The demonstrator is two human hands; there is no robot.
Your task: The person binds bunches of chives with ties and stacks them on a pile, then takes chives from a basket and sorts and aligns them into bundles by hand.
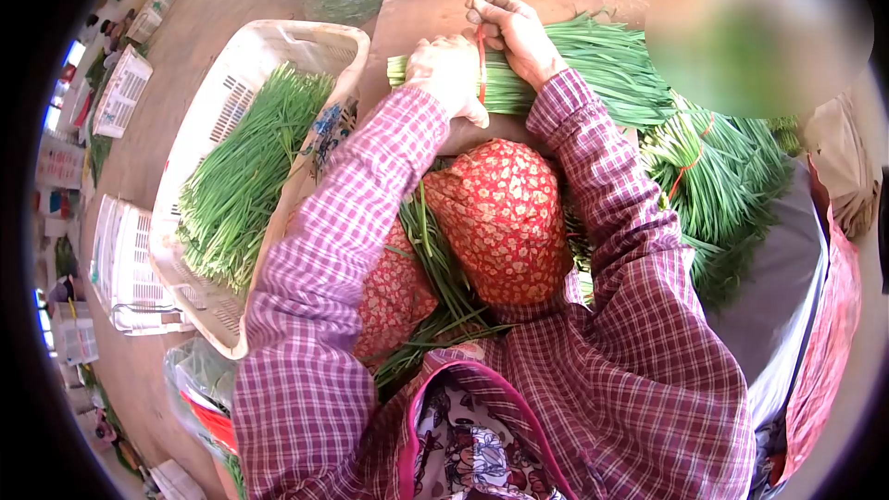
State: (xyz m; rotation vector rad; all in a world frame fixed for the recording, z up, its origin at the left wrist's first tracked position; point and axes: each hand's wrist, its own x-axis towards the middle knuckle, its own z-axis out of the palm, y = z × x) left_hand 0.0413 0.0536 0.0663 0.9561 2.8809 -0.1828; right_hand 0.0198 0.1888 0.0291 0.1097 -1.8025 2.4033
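Observation:
A bundle of long green stalks (607, 69) lies across a brown board (407, 14), its pale cut ends to the left. My left hand (447, 74) is wrapped over the bundle near those ends, thumb pointing down. A thin red tie (482, 60) goes round the bundle just right of that hand and rises above it. My right hand (514, 32) pinches the top of the red tie, its fingers closed above the bundle.
A white plastic basket (356, 46) of loose green stalks (250, 176) stands at the left. Tied bundles (713, 167) lie at the right on grey cloth (778, 287). More crates (120, 259) stand on the floor at far left. Red flowered fabric (505, 218) covers my legs.

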